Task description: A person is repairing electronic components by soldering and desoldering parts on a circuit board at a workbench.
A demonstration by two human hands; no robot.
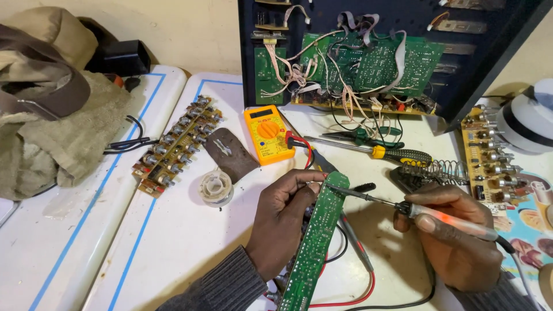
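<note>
My left hand (pixel 281 219) grips a long narrow green circuit board (pixel 315 242), holding it on edge over the white table. My right hand (pixel 455 230) holds a soldering iron (pixel 455 222) with a glowing orange light in its handle. The iron's dark tip (pixel 337 189) touches the upper end of the board, close to my left fingertips. Red and black probe leads (pixel 351 270) lie under the board.
An orange multimeter (pixel 266 133), a solder spool (pixel 216 187), a brown pad (pixel 230 152) and a board with knobs (pixel 178 144) lie left of centre. A yellow-handled screwdriver (pixel 397 153), a coiled iron stand (pixel 435 170) and an open dark chassis with green boards (pixel 368 60) stand behind. Cloth bags (pixel 52 98) sit far left.
</note>
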